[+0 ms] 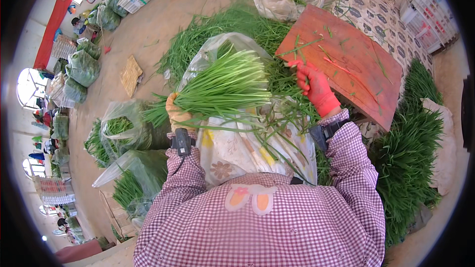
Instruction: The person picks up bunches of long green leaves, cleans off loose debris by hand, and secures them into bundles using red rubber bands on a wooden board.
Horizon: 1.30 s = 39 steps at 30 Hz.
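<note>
My left hand [179, 113], in a tan glove, is closed round the lower part of a thick bunch of garlic chives [222, 86], whose leaves fan out to the right over my lap. My right hand [316, 89], in a red glove, is raised at the left edge of a reddish wooden board [356, 49]. Its fingers are curled together, and what they may hold is too small to make out. Red strips [341, 67] and loose green blades lie on the board. Behind the bunch is a clear plastic bag [230, 39]. Loose blades lie across the patterned cloth [232, 155] on my lap.
A big heap of loose chives [198, 42] covers the floor ahead, with more chives [413, 143] at the right. Filled plastic bags [131, 126] stand at my left. Beyond are a flattened piece of cardboard [131, 75], a whitish sack [287, 0] and stuffed green bags [84, 67] along the wall.
</note>
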Tool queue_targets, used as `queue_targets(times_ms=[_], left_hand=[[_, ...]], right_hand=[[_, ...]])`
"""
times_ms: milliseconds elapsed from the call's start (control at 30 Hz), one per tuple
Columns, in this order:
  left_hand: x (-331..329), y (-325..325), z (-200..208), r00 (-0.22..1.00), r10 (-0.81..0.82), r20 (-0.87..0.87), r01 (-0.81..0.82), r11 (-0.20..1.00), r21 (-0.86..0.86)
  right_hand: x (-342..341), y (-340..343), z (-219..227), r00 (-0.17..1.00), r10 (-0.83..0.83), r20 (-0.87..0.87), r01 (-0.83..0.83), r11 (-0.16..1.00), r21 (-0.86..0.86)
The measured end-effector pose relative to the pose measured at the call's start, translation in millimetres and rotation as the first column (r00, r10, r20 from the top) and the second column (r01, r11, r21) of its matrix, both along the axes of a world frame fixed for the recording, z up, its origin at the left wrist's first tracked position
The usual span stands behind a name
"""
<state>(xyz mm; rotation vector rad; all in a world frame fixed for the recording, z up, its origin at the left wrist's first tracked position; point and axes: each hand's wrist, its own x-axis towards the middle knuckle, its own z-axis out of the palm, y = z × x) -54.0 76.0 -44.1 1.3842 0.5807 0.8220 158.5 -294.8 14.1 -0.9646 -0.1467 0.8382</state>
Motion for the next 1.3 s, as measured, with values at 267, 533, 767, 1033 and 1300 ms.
queue_targets(times_ms=[267,533,767,1033,1300], left_hand=[[3.8,0.2,-4.2,0.994,0.08,0.07,-0.06,0.966,-0.251],[2.9,-2.5,-9.5,0.996,-0.004,0.094,0.044,0.903,-0.427],[-11.8,10.9,-23.4,0.983,-0.05,0.178,0.138,0.837,-0.53],[-5.2,5.3,-33.7,0.998,0.051,0.045,-0.046,0.991,-0.124],[-0.2,6.4,-30.4,0.992,0.007,0.125,0.045,0.911,-0.41]], right_hand=[[-44.3,53.5,23.4,0.96,0.199,0.198,-0.137,0.948,-0.286],[-28.1,16.9,-38.7,0.876,0.42,0.238,-0.24,0.806,-0.541],[-58.3,49.5,-64.4,0.929,0.274,-0.247,-0.26,0.962,0.087],[-10.5,-51.1,-26.1,0.99,-0.049,-0.133,0.05,0.999,0.008],[-1.1,-10.9,-35.6,0.599,0.532,0.599,-0.133,0.803,-0.58]])
